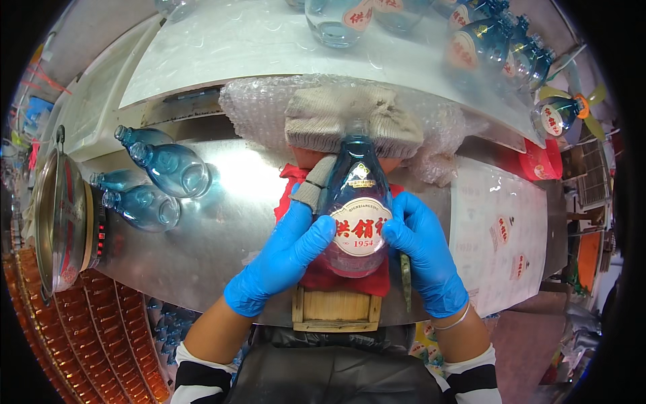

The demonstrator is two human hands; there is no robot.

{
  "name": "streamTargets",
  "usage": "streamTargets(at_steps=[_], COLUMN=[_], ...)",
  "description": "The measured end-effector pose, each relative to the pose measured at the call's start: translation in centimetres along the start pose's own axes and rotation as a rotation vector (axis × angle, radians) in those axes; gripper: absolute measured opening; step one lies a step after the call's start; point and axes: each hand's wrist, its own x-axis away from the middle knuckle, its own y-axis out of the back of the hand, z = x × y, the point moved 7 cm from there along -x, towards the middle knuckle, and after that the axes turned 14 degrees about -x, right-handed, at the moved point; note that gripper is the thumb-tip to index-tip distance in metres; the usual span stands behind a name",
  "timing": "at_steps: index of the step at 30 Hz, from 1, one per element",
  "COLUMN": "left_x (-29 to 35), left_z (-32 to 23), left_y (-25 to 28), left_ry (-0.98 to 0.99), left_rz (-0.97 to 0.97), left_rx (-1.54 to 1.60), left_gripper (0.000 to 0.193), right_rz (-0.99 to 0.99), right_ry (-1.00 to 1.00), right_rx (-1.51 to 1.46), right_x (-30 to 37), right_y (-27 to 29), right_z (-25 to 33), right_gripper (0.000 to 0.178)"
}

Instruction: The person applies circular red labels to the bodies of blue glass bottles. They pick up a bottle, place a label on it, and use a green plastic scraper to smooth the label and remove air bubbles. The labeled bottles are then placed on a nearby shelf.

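A blue glass bottle (pixel 356 168) with a round cream label (pixel 363 227) in red lettering is held upright in front of me, its neck pointing away. My left hand (pixel 282 249), in a blue glove, closes on its left side with the thumb by the label's edge. My right hand (pixel 424 249), gloved likewise, grips the right side, thumb at the label. Beside my left fingers is a grey cloth piece (pixel 313 188) with a dark band; I cannot tell if it is held. A thin greenish stick-like thing (pixel 406 279) extends below my right hand. Red cloth (pixel 330 279) shows beneath the bottle.
Several bottles (pixel 168 168) lie on the metal table at left, by a round pan (pixel 60 222). Folded grey cloth (pixel 316 118) rests on bubble wrap (pixel 256 101) behind. A label sheet (pixel 498 229) lies right. More bottles (pixel 478 44) stand on the white surface (pixel 242 50).
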Motion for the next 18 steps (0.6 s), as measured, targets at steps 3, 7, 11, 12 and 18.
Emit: streamTargets(at_steps=[3, 7, 11, 12, 18], left_x=[0.1, 0.16, 0.0, 0.07, 0.25], left_z=[0.27, 0.77, 0.25, 0.2, 0.51], left_y=[0.33, 0.5, 0.07, -0.04, 0.12], left_ry=[-0.007, -0.019, -0.014, 0.004, 0.017], left_rz=[0.005, 0.005, -0.02, -0.028, -0.018], left_rx=[-0.064, -0.029, -0.015, -0.009, -0.03], left_gripper=[0.07, 0.07, 0.071, 0.072, 0.072], right_rz=[-0.006, -0.013, -0.057, -0.059, -0.047], right_ry=[-0.006, -0.107, -0.146, -0.153, -0.176], right_rx=[0.0, -0.046, -0.048, -0.051, -0.068], right_x=[-0.01, 0.18, 0.19, 0.21, 0.36], right_y=[0.35, 0.22, 0.21, 0.22, 0.47], right_z=[-0.2, -0.17, -0.12, -0.12, -0.28], right_gripper=[0.025, 0.023, 0.022, 0.022, 0.022])
